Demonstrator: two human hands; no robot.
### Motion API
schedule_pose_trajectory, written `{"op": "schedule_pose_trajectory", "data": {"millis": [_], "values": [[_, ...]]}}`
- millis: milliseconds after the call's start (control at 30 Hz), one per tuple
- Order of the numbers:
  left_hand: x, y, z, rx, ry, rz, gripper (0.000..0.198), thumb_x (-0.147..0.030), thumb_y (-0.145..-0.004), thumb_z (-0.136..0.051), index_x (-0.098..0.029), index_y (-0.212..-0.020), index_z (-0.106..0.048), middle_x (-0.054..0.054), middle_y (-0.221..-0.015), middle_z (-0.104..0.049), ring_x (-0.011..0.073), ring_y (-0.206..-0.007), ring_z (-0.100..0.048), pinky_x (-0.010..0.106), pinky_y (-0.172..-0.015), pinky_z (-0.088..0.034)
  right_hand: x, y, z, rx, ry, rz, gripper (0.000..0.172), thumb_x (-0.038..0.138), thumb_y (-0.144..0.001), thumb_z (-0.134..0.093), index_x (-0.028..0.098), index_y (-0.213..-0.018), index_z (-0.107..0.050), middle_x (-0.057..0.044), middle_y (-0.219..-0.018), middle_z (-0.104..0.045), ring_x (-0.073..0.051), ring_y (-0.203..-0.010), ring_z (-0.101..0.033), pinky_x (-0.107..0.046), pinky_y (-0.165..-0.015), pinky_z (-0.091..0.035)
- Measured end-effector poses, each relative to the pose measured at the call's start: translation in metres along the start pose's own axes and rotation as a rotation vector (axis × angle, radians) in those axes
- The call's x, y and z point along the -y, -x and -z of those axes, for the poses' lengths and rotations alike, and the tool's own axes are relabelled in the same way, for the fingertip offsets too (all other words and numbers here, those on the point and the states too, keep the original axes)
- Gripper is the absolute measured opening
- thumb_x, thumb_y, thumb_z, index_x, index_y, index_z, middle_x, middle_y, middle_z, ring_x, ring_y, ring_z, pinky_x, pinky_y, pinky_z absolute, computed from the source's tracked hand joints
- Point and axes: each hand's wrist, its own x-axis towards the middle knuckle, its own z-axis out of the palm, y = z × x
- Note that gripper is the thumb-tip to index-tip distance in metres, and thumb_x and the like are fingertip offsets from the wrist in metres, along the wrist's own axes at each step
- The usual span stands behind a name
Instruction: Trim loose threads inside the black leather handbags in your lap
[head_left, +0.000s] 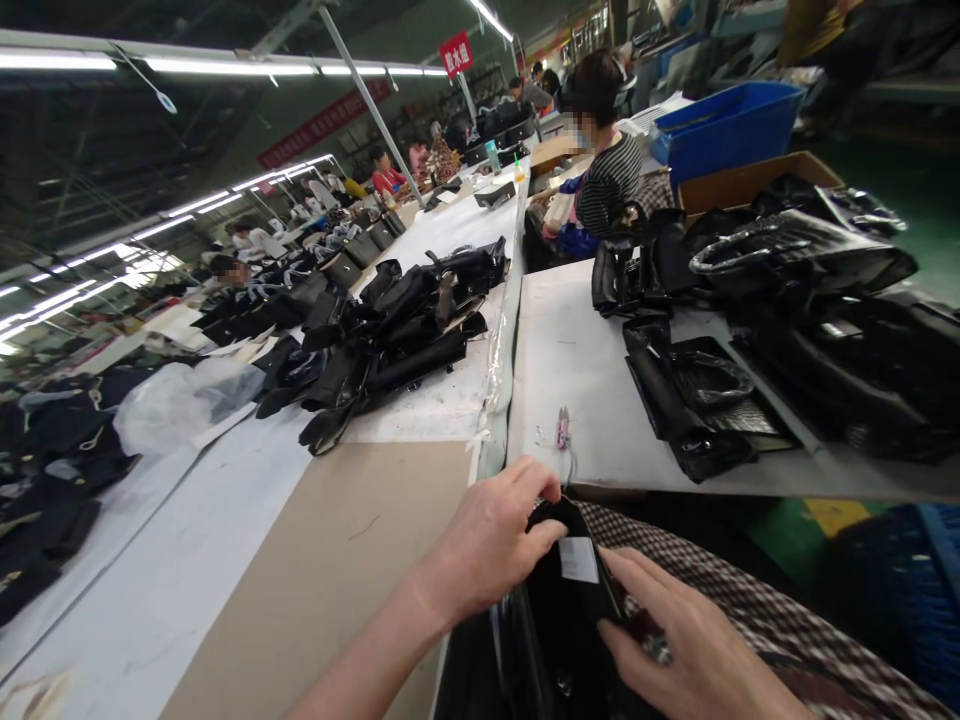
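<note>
A black bag (559,640) with a white label (578,559) inside rests at the table edge, close to my body. At its upper left rim, my left hand (499,530) pinches the edge between thumb and fingers. The right side of the opening is gripped by my right hand (667,620), thumb inside and fingers along the outside. Just beyond the bag lies a pair of small pink-handled thread snips (563,428) on the white table, touched by neither hand. The bag's lower part runs out of view.
Piles of black bags (405,330) lie on the left table, and more plastic-wrapped black bags (840,330) on the right one. A person in a striped top (611,180) sits ahead, near a blue bin (727,130). A clear plastic bag (180,405) lies at left.
</note>
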Motion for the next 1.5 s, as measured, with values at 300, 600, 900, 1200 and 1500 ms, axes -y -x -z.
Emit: {"op": "schedule_pose_trajectory", "data": {"millis": [300,600,900,1200,1500], "values": [[0.007,-0.010,-0.003,-0.027,0.019,-0.160,0.020,-0.002,-0.080,-0.055,-0.019,-0.075,-0.046,0.001,-0.102,-0.062,0.0148,-0.090,-0.061,0.026,-0.079,-0.047,-0.009,-0.004,0.003,-0.002,0.003,0.018,0.048,0.008,-0.080,-0.045,0.021,-0.125,-0.052,-0.006,-0.108,-0.062,-0.018,-0.093,-0.063,-0.029,-0.088,-0.054],[0.022,-0.027,-0.001,-0.091,0.150,-0.545,0.021,0.001,-0.079,-0.048,-0.019,-0.072,-0.047,0.004,-0.083,-0.063,0.0176,-0.090,-0.056,0.034,-0.086,-0.048,-0.003,-0.006,0.018,0.053,-0.093,-0.038,0.044,0.010,-0.088,-0.043,0.027,-0.129,-0.047,-0.003,-0.112,-0.058,-0.016,-0.100,-0.058,-0.030,-0.094,-0.048],[0.006,-0.032,0.012,0.101,-0.145,-0.484,0.021,-0.002,-0.070,-0.056,-0.018,-0.085,-0.058,0.001,-0.078,-0.064,0.0195,-0.093,-0.054,0.040,-0.098,-0.035,-0.001,-0.011,0.019,0.066,-0.147,-0.040,0.046,0.006,-0.085,-0.046,0.027,-0.126,-0.049,-0.001,-0.110,-0.058,-0.014,-0.098,-0.058,-0.026,-0.088,-0.047],[0.006,-0.048,0.007,0.255,-0.216,-0.602,0.017,-0.035,-0.088,-0.064,-0.022,-0.077,-0.067,-0.002,-0.070,-0.063,0.0193,-0.093,-0.052,0.050,-0.112,-0.013,-0.004,-0.009,0.027,0.113,-0.180,-0.139,0.030,0.024,-0.085,-0.064,0.028,-0.114,-0.057,0.002,-0.108,-0.061,-0.016,-0.096,-0.060,-0.024,-0.083,-0.047],[0.010,-0.048,-0.006,0.250,-0.084,-0.606,0.015,-0.020,-0.093,-0.052,-0.015,-0.083,-0.061,0.012,-0.129,-0.060,0.0213,-0.115,-0.057,0.034,-0.097,-0.047,-0.002,-0.007,0.021,0.091,0.007,-0.157,0.030,0.025,-0.093,-0.051,0.026,-0.123,-0.052,-0.002,-0.102,-0.068,-0.022,-0.091,-0.065,-0.032,-0.076,-0.048]]}}
